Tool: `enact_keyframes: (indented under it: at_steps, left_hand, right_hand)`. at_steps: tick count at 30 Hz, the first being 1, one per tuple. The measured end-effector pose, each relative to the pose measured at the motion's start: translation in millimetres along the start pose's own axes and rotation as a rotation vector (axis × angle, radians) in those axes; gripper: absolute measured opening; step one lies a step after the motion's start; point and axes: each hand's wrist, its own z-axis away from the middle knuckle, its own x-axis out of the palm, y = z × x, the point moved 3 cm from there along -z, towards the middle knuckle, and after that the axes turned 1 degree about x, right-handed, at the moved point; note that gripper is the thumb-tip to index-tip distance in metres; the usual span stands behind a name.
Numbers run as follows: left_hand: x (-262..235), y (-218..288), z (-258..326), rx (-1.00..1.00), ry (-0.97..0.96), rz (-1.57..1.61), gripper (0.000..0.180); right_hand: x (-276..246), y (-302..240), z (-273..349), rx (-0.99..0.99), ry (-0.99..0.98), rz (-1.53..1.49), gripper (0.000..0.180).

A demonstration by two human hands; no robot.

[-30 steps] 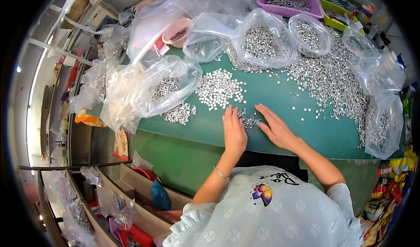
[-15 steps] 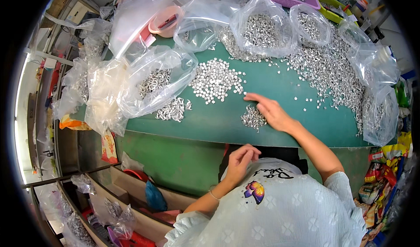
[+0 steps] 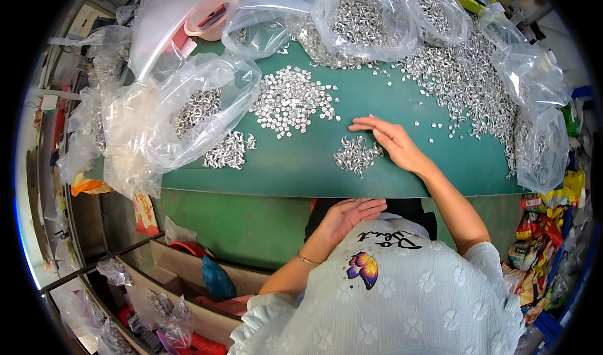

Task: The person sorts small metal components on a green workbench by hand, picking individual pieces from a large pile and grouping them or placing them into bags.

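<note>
small silver metal pieces (image 3: 357,154) lie in a loose heap on the green worktop (image 3: 301,166), just in front of the person. the right hand (image 3: 392,140) rests flat on the worktop with fingers stretched out and close together, palm down, holding nothing; its fingertips point left and its lower edge touches the right side of that little heap. the left hand (image 3: 348,213) is off the worktop, below its front edge and close to the body, palm turned up and fingers loosely curled, half open; whether anything lies in the palm cannot be told.

farther back on the worktop sits a wider spread of flat silver pieces (image 3: 292,98), and to its left a small pile of curled ones (image 3: 229,151) beside an open clear plastic bag (image 3: 195,113) with more inside. more clear bags (image 3: 367,19) full of metal parts stand along the far edge, and a broad scatter of parts (image 3: 465,85) covers the right side. cardboard boxes (image 3: 182,273) sit on the floor at the lower left.
</note>
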Motion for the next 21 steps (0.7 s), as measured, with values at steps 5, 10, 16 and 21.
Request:
enact_keyframes:
  at_steps: [5, 10, 16, 21]
  left_hand:
    - [1, -2, -2, -0.037, -0.05, 0.084, 0.055]
    - [2, 0, -7, -0.098, -0.156, 0.173, 0.059]
    - [2, 2, -11, -0.127, -0.244, 0.132, 0.07]
    - [-1, 4, -15, -0.168, -0.312, 0.141, 0.083]
  right_hand:
    - [-1, 0, 4, 0.07, 0.049, -0.161, 0.038]
    - [11, 0, -7, 0.06, -0.11, -0.343, 0.042]
    - [0, 4, -10, 0.044, -0.083, -0.411, 0.053]
    - [28, -10, -9, -0.118, -0.213, 0.056, 0.038]
